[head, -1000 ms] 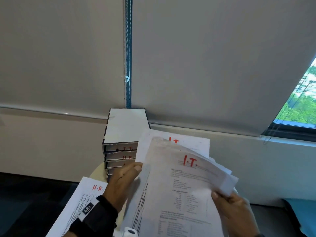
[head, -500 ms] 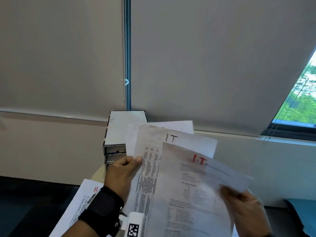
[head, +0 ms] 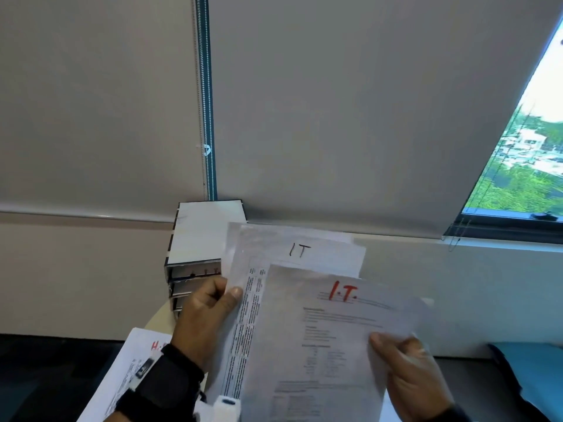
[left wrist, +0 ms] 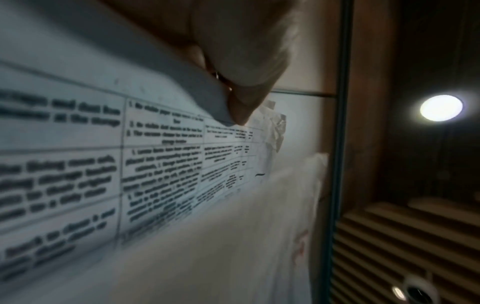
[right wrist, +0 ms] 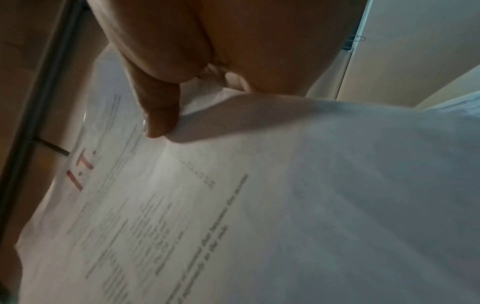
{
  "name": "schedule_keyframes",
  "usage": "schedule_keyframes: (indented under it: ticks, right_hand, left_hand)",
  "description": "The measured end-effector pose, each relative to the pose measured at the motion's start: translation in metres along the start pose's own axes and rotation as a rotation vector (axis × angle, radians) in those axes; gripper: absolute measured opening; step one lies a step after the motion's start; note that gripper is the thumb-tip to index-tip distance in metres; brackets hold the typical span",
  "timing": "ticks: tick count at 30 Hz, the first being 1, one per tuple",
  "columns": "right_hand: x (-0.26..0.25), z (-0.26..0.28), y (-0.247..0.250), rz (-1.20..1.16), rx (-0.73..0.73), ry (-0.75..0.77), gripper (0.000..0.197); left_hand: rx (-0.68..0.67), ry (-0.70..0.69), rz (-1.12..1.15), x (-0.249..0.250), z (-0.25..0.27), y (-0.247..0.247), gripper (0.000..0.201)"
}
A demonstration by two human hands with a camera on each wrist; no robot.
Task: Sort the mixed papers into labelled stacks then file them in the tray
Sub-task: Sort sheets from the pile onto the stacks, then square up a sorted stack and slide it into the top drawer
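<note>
Pale roller blinds (head: 335,102) fill the background, with a bead cord (head: 208,95) hanging in the gap between them and a slice of window (head: 530,153) showing greenery at the right. Below the blinds runs a light wall, and against it stands the tray (head: 201,236), a stack of drawers with a white top, on a pale round surface (head: 161,319). Red lettering marks its upper drawer fronts, too small to read surely.

The left hand (head: 207,318), a black band at its wrist, grips the left edge of a fan of sheets (head: 292,248), thumb on the front and fingers curled behind. The front one of these shows "IT" in black and a printed table down its left side. The left wrist view shows the thumb (left wrist: 241,82) pressed on that table.

The right hand (head: 408,370) pinches the right edge of the front sheet (head: 316,336), marked "I.T." in red, thumb on top; it overlaps the fan. The right wrist view shows the thumb (right wrist: 158,111) bearing on this sheet, which bulges beside it.

Lower left, another sheet (head: 128,370) with a red "H" lies partly under the left wrist, apart from the fan.
</note>
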State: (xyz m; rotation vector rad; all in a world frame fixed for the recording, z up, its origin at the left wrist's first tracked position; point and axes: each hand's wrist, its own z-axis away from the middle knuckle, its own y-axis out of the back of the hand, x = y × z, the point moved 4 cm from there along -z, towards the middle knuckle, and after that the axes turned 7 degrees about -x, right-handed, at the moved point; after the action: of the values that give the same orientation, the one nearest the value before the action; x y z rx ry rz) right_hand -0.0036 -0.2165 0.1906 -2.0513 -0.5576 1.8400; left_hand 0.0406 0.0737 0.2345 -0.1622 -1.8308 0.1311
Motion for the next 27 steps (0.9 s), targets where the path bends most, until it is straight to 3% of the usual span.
schedule_keyframes:
  ticks: [2,4,6,8,9,11,13,15,17,19,22,25,27]
  right_hand:
    - [0.006,-0.004,-0.002,0.044,0.075,-0.009,0.092]
    - [0.010,-0.007,-0.004,-0.007,0.102,-0.016,0.087]
    - [0.007,-0.005,-0.008,0.056,0.098,0.001,0.058]
    - [0.004,-0.005,-0.009,0.259,0.139,0.035,0.023]
    - [0.001,-0.005,-0.007,0.398,0.193,0.045,0.017]
    - [-0.001,-0.005,-0.002,0.567,0.259,0.068,0.019]
    - [0.001,-0.007,0.000,0.632,0.302,0.069,0.030]
    - [0.005,-0.008,0.004,0.638,0.313,0.056,0.050]
    - [0.011,-0.008,0.014,0.638,0.274,0.018,0.066]
    - [0.025,-0.006,0.031,0.641,0.210,-0.099,0.053]
    - [0.050,0.013,0.064,0.607,0.192,-0.257,0.025]
    - [0.069,0.041,0.115,0.594,0.304,-0.362,0.025]
    - [0.087,0.061,0.160,0.706,0.352,-0.482,0.023]
  left_hand:
    - [-0.124,0.002,0.004,0.000,0.004,-0.010,0.013]
    - [-0.202,0.030,0.007,-0.001,0.006,-0.018,0.033]
    - [-0.201,0.074,0.046,-0.005,0.007,-0.024,0.041]
    - [-0.136,0.124,0.114,-0.011,0.007,-0.027,0.035]
    - [-0.112,0.157,0.156,-0.013,0.007,-0.027,0.034]
    - [-0.167,0.225,0.212,-0.023,0.009,-0.028,0.042]
    - [-0.259,0.276,0.055,-0.030,0.014,-0.029,0.054]
    - [-0.240,0.282,-0.176,-0.037,0.015,-0.027,0.039]
    - [-0.180,0.286,-0.179,-0.044,0.014,-0.025,0.032]
    - [-0.152,0.300,-0.116,-0.046,0.016,-0.027,0.040]
    - [-0.242,0.377,-0.097,-0.063,0.018,-0.036,0.040]
    - [-0.309,0.436,-0.235,-0.096,0.020,-0.035,0.034]
    - [-0.297,0.490,-0.301,-0.125,0.024,-0.024,0.032]
